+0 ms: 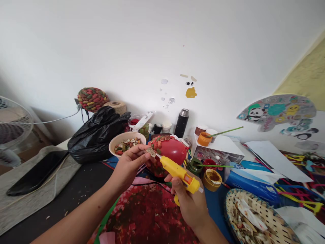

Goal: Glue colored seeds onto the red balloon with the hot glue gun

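Observation:
My right hand (pixel 188 200) grips a yellow hot glue gun (pixel 177 171), its nozzle pointing up and left. Pinched in the fingertips of my left hand (pixel 133 159) is a small pale shell-like piece (pixel 151 152), right by the nozzle tip; whether they touch I cannot tell. Just behind the gun sits a red balloon (pixel 175 150), its left and top parts covered with small red, brown and green pieces. A cream bowl (pixel 111 146) of similar loose pieces stands behind my left hand.
A red-stained sheet (pixel 152 217) lies in front. Paint jars (pixel 212 179) with brushes, a tissue pack (pixel 250 183) and a woven basket (pixel 230 203) of shell pieces are at right. A black bottle (pixel 182 122) stands behind; a black bag (pixel 98 135) and phone (pixel 38 173) lie left.

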A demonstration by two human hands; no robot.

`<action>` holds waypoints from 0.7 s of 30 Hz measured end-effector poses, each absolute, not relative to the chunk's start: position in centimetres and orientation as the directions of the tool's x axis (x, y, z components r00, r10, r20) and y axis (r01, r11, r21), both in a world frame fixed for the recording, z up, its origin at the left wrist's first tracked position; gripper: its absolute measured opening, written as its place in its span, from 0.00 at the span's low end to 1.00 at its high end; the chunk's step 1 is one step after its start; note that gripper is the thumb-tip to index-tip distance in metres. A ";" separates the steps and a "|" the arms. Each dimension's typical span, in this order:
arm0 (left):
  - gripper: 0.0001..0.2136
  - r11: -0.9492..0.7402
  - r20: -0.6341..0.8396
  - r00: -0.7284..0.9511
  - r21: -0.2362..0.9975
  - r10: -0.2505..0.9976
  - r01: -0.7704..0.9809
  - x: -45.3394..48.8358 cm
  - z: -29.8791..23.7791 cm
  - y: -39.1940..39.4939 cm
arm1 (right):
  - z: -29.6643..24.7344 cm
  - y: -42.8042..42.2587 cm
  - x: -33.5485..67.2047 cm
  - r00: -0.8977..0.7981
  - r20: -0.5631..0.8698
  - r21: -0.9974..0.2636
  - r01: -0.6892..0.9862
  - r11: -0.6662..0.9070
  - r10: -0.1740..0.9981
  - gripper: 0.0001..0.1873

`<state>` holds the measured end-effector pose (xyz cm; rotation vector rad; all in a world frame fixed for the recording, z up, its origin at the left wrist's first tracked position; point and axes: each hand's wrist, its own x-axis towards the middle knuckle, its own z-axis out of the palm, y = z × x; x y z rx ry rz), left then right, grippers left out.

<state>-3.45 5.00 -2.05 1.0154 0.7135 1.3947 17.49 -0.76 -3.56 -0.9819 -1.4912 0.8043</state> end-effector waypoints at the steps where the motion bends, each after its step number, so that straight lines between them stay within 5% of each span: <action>1: 0.18 -0.102 0.155 0.086 0.892 0.984 -0.441 -3.5 -2.2 5.0 | -3.6 -0.7 17.5 -0.034 0.434 -0.886 0.164 0.433 0.900 0.31; 21: 0.19 -0.126 0.150 0.070 0.955 0.986 -0.269 -3.7 -1.8 4.6 | -3.5 -0.9 17.2 0.029 0.420 -0.898 0.162 0.410 0.907 0.31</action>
